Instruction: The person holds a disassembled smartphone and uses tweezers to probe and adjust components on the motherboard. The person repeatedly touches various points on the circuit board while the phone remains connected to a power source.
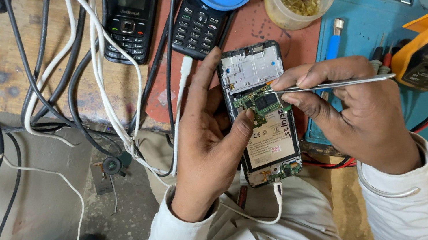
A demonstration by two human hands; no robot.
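Phone (259, 112) with its back already off is sitting in your left hand (204, 145), and its green board (259, 103) is showing, so you are judging by looks that the fixing is only partway done. Your left fingers are curling around its left side, thumb pressing at 6 o'clock of the board. Your right hand (356, 112) is coming in from 3 o'clock, fingers pinching thin metal tweezers (331, 84) whose tip is touching the board.

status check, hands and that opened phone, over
Left hand grips the opened phone from the side. Right hand pinches tweezers, tips at the green circuit board. White cable plugged into the phone's bottom; nothing blocks the board.
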